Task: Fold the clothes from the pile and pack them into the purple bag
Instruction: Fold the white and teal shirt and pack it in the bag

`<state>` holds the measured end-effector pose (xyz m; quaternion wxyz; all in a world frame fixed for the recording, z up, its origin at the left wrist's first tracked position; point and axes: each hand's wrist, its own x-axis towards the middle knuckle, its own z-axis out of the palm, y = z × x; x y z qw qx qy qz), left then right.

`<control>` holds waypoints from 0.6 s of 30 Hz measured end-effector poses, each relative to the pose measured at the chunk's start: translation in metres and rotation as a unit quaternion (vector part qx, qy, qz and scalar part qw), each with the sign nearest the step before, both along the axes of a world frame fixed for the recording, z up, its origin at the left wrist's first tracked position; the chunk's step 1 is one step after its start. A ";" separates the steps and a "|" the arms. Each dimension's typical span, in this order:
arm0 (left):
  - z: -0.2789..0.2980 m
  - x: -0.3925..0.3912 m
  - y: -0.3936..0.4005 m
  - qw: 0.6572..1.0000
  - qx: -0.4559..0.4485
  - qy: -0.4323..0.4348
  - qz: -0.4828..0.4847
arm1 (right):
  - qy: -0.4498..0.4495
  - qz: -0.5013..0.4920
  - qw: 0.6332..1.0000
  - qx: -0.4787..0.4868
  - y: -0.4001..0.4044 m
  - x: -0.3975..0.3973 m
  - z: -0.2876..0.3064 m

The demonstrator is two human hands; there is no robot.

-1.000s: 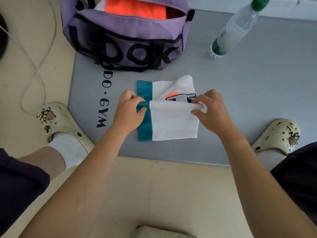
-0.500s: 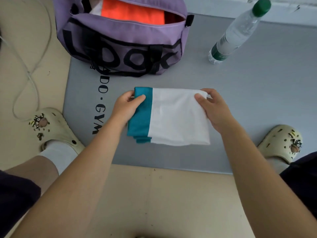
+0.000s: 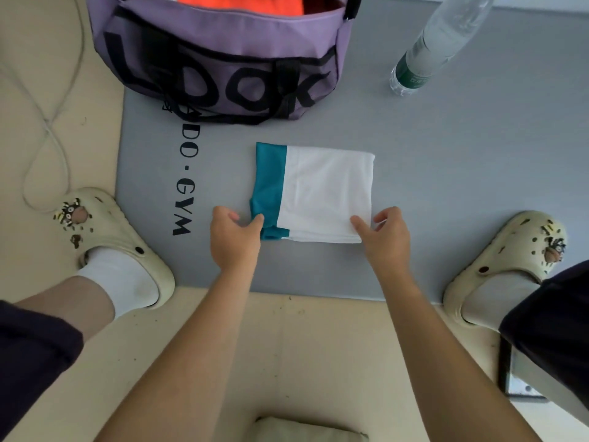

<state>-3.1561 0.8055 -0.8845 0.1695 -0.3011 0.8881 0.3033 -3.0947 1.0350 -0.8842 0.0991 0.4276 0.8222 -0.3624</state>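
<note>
Head view: looking down at a grey mat (image 3: 446,186) on the floor, one clog-shod foot at each side.
Left hand (image 3: 234,239): at the near left corner of the folded garment (image 3: 318,193), thumb on the teal band, fingers loosely curled just beside the cloth; whether it pinches the layers or only touches them I cannot tell.
Folded garment: a white and teal rectangle lying flat on the mat, between the hands and the purple bag (image 3: 223,59).
Right hand (image 3: 384,232): at the near right corner, thumb on top of the white cloth, fingers bent beside the edge; a light pinch, it seems.
Purple bag: open at the far side, orange cloth (image 3: 239,1) already inside.
Water bottle (image 3: 427,49): stands right of the bag, well apart from the garment.
Risk: lifted by the near corners only, the loose teal layers may slip and the fold fall open before the bag.
</note>
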 end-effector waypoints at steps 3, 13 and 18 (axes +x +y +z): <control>0.007 0.015 0.018 0.952 0.208 -0.116 0.191 | 0.004 -0.082 0.996 -0.034 -0.016 0.007 0.004; 0.015 0.016 0.044 0.817 0.405 -0.153 0.381 | -0.002 -0.282 0.886 -0.368 -0.064 0.009 0.018; 0.009 0.021 0.040 0.800 0.423 -0.120 0.408 | 0.038 -0.366 0.848 -0.381 -0.062 0.001 0.015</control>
